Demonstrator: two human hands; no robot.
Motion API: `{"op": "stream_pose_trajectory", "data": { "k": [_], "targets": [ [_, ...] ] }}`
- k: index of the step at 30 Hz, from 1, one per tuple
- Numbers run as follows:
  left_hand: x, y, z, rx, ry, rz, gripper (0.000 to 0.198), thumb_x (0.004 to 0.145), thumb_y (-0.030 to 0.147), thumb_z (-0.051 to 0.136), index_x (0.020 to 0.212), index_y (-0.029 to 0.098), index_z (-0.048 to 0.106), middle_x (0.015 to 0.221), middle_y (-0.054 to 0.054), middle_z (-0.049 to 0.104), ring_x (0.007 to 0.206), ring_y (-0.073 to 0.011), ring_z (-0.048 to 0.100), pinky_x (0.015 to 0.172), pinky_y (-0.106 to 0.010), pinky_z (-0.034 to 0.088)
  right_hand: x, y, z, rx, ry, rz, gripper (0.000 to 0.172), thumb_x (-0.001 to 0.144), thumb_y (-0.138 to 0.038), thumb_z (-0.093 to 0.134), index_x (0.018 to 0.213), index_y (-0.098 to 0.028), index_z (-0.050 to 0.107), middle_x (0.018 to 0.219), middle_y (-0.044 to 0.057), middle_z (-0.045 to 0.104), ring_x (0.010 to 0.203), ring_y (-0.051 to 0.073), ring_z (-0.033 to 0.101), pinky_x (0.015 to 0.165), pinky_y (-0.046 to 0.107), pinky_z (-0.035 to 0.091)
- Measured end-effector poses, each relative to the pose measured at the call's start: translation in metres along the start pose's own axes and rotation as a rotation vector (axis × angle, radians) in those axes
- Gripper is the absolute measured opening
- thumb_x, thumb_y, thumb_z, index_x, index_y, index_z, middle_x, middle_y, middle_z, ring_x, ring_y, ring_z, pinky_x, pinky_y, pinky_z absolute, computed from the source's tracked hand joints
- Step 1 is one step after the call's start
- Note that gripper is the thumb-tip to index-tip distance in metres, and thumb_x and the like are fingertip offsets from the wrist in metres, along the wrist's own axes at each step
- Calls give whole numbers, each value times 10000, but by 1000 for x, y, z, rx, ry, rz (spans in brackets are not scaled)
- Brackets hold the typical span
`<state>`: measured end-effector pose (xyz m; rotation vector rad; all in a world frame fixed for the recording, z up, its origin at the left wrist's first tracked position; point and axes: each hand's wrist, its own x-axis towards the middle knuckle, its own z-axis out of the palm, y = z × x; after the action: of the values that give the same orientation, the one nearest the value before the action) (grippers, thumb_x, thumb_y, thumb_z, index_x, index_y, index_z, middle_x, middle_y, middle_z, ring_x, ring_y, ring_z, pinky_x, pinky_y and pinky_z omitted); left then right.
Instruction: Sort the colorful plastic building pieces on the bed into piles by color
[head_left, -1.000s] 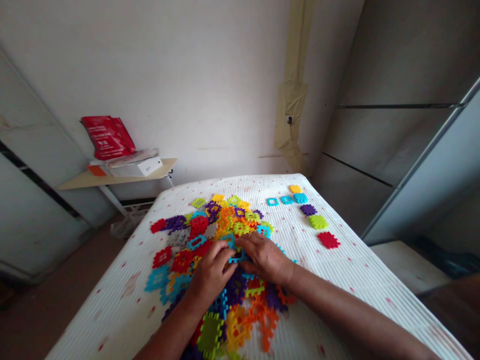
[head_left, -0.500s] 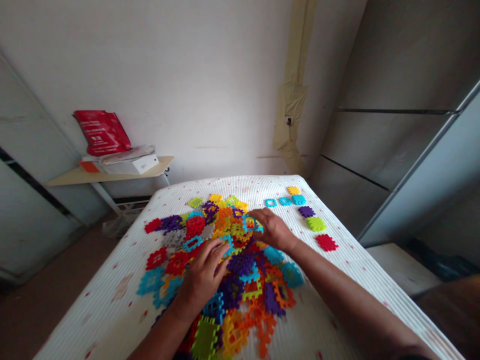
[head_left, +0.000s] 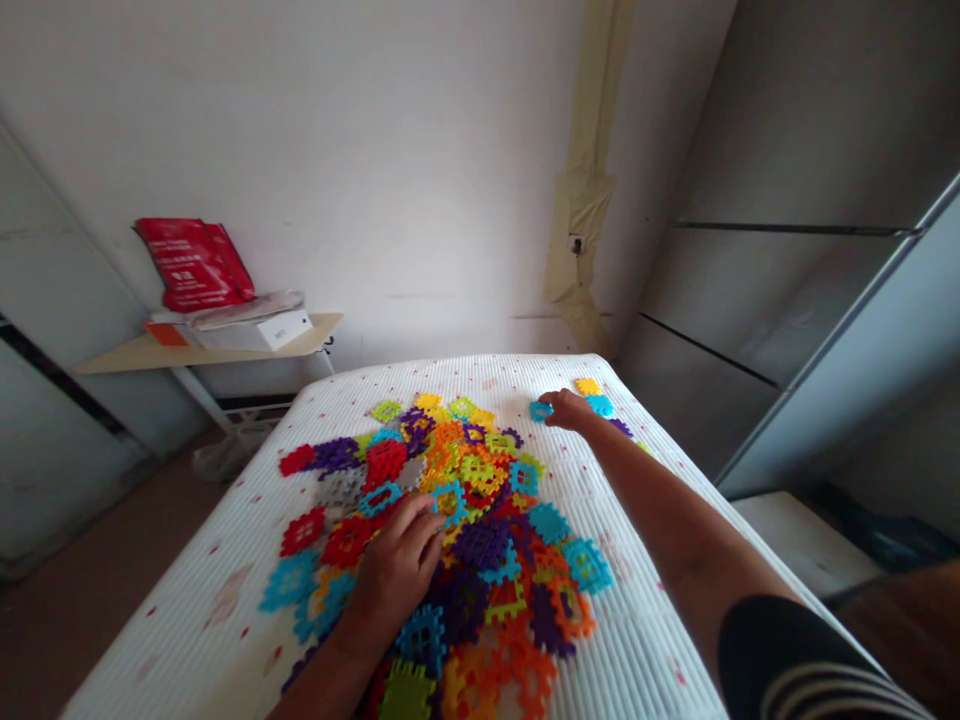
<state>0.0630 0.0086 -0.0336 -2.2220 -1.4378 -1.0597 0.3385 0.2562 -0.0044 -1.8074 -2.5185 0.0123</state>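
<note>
Fingertips of my right hand are closed on a blue square tile at the far right part of the bed; part of the tile is hidden by the hand. My left hand rests on the left middle of a heap of colourful notched plastic tiles, its fingers loosely bent and a little apart. Just beyond its fingertips lies a blue tile with a cut-out. Beside the right hand are a yellow tile, blue tiles and a purple tile.
The tiles lie on a white ribbed, red-dotted bed cover. Left of the bed stands a small table with a white box and a red bag. A grey wardrobe rises on the right.
My right hand has moved away from the heap, up and to the right, to the blue tiles near the far edge. The left hand has shifted slightly, staying over the heap.
</note>
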Motion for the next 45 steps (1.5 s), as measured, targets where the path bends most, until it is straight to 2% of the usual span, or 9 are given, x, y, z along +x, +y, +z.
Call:
{"op": "stream_pose_trajectory", "data": {
  "k": [5,9,13,19,24,29,33,37,45],
  "targets": [
    [-1,-2,1,2,-23,-63,175,822,153,498,956,197,600,1033,-74,594,969,-174,595,867,-300,502,5,0,-1,-40,-33,-29,520,716,-338,633,1228,-285,552,1128,73,625,982,227,599,756,294,467],
    [1,-2,3,53,-61,-141,311,771,180,561,1081,188,585,1108,-94,580,1028,-219,569,897,-360,490,6,-3,-3,-55,-56,-49,475,717,-298,618,1190,-276,583,1104,68,643,982,242,603,753,315,475],
    [3,-1,3,63,-139,-158,217,761,175,568,963,198,645,1057,-87,599,990,-224,577,866,-371,497,1,-7,-8,-55,-54,-66,440,719,-262,612,1158,-246,606,1099,73,650,965,255,614,754,332,486],
    [7,3,0,89,-232,-191,173,776,176,556,908,206,664,956,-73,619,914,-212,592,815,-368,505,-18,-20,-19,-20,55,-125,472,748,-196,578,1216,-244,553,1302,52,525,1064,216,571,817,283,477],
    [5,2,1,126,-190,-180,133,790,198,557,887,213,646,982,-66,643,930,-222,610,828,-387,510,-39,-46,-24,183,171,-356,365,730,-142,597,1092,-180,624,1175,85,607,1016,205,589,825,290,477],
    [2,2,1,130,-79,-172,133,835,219,502,893,194,620,1178,-123,578,1052,-232,592,850,-363,516,-71,-82,-32,464,173,-586,334,731,-146,603,1061,-178,638,1079,80,643,845,158,623,755,277,485],
    [4,6,-2,86,-34,-135,104,843,216,495,859,195,595,1249,-126,537,1083,-212,582,870,-328,510,-94,-108,-37,624,134,-738,404,713,-221,660,1113,-189,616,1118,89,627,951,187,605,822,303,473],
    [4,8,-3,69,-17,-62,69,831,228,525,822,200,588,1088,-105,623,1009,-209,616,843,-323,522,-107,-126,-38,541,125,-928,475,701,-256,676,1160,-190,575,1155,91,604,1100,222,533,925,336,422],
    [1,9,-3,65,21,-47,69,824,270,545,801,205,554,947,-74,647,892,-190,637,786,-309,534,-126,-142,-44,123,176,-992,406,737,-288,651,1109,-152,562,1046,115,603,949,235,534,789,341,442]
  ]
}}
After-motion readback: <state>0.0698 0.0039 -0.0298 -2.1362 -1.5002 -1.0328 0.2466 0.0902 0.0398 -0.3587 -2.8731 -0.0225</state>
